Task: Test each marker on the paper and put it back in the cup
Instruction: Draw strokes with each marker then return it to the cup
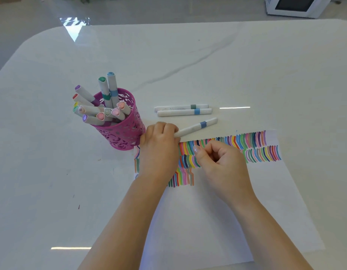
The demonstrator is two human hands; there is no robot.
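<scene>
My left hand [159, 147] grips one end of a white marker with a blue band [198, 127], which sticks out to the right above the paper [217, 211]. My right hand [221, 162] hovers over the rows of coloured test strokes with its fingers loosely curled and nothing in them. A pink perforated cup [124, 133] stands just left of my left hand, holding several markers cap-up. Two more white markers [183, 110] lie side by side on the table behind the paper.
The white marble table [188, 61] stretches back to a rounded far edge. A white microwave [293, 6] sits on the floor at the far right. The lower half of the paper is blank.
</scene>
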